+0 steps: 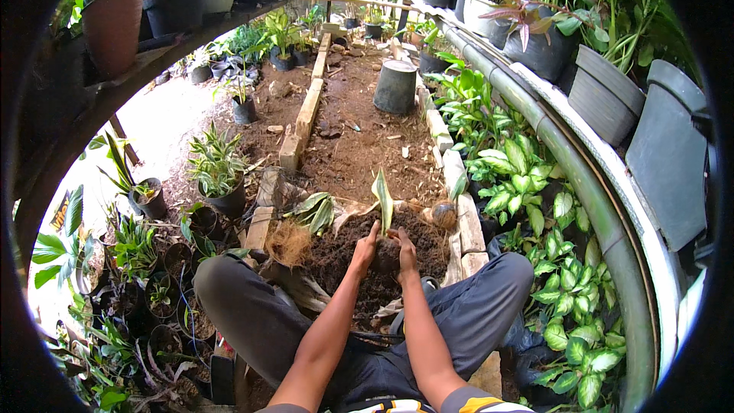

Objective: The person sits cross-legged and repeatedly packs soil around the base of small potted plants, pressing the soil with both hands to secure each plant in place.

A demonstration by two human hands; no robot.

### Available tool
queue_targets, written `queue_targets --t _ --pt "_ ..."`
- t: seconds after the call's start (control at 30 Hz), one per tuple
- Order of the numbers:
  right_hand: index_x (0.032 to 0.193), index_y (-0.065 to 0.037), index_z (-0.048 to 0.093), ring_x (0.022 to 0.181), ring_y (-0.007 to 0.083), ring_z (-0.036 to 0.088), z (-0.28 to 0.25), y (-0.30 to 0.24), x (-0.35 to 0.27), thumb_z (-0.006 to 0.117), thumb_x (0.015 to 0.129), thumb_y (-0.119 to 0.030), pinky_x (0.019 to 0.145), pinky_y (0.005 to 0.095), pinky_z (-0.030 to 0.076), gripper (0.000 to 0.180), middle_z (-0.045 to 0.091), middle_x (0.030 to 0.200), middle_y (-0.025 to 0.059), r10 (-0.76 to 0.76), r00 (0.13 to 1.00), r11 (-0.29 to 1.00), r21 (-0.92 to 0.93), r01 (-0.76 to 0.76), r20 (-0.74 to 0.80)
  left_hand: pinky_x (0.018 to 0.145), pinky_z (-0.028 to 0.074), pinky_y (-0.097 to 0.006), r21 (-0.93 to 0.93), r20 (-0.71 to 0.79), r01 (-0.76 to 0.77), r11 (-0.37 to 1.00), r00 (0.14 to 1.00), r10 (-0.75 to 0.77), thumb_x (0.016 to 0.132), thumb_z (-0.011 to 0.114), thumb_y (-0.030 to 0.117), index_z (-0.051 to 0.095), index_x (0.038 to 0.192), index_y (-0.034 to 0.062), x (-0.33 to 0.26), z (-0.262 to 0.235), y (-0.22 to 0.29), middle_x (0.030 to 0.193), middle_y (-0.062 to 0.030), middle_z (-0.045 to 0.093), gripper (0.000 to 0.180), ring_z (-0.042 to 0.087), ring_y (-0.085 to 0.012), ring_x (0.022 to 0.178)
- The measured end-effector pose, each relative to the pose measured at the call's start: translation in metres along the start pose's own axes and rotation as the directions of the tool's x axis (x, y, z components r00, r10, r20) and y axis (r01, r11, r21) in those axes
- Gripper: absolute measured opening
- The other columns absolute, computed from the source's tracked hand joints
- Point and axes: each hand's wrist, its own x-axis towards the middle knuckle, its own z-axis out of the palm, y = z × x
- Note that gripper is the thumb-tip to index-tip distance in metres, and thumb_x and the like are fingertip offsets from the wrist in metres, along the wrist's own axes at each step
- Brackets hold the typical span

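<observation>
An upright, pale-edged green leaf cutting (384,197) rises between my hands. Below it is a rounded dark pot or bag of soil (384,258), whose outline blends into the heap of dark soil (348,260) around it. My left hand (366,249) curves round its left side, with the index finger pointing up beside the leaf's base. Cupped against the right side is my right hand (406,251), its fingertips close to the stem. Both palms are mostly hidden.
Brown fibre (288,243) and several loose leaves (313,211) lie left of the soil. A round brown husk (444,215) sits at right. Wooden edging (312,107) borders the dirt path, where an upturned black pot (395,87) stands. Potted plants line both sides beside a bamboo rail (569,157).
</observation>
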Motion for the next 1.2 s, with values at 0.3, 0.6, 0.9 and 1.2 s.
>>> queue_targets --t 0.3,0.6,0.9,1.2 --pt "0.113 -0.004 0.067 0.102 0.015 0.061 -0.012 -0.02 -0.001 0.057 0.094 -0.032 0.092 0.029 0.044 0.035 0.066 0.111 0.006 -0.158 0.97 0.973 -0.139 0.185 0.185 0.107 0.032 -0.038 0.066 0.015 -0.3 0.952 0.954 0.299 0.094 0.028 0.067 0.038 0.142 -0.0007 -0.002 0.025 0.008 0.136 -0.0255 0.049 0.084 0.045 -0.0346 0.13" --pt "0.113 -0.011 0.06 0.095 0.0213 0.063 -0.013 0.002 0.001 0.047 0.096 -0.034 0.083 0.0389 0.053 0.032 0.065 0.103 0.0073 0.008 0.977 0.753 0.641 -0.147 0.215 0.112 0.027 -0.045 0.368 0.222 -0.782 0.503 0.599 0.769 0.095 0.05 0.044 0.059 0.127 0.0121 -0.027 0.022 0.023 0.134 -0.0157 0.053 0.046 0.045 -0.032 0.13" --pt "0.111 -0.01 0.062 0.092 0.0186 0.061 -0.025 0.025 0.006 0.059 0.093 -0.044 0.075 0.0349 0.054 0.039 0.062 0.103 0.0059 0.019 0.999 0.861 0.507 -0.033 0.034 0.092 0.047 -0.042 0.565 0.199 -0.819 0.096 0.249 0.948 0.082 0.066 0.018 0.068 0.108 0.0109 -0.039 0.037 -0.01 0.11 -0.0097 0.064 0.027 0.059 -0.03 0.105" --pt "0.106 -0.008 0.065 0.087 0.019 0.062 -0.012 0.043 0.009 0.062 0.092 -0.039 0.071 0.0328 0.054 0.034 0.064 0.095 0.0054 0.182 0.983 0.858 0.483 -0.174 0.031 0.085 0.05 -0.043 0.612 0.101 -0.774 0.166 0.284 0.954 0.085 0.064 0.015 0.069 0.102 0.0053 -0.034 0.024 -0.028 0.102 -0.0126 0.066 0.02 0.062 -0.0325 0.097"
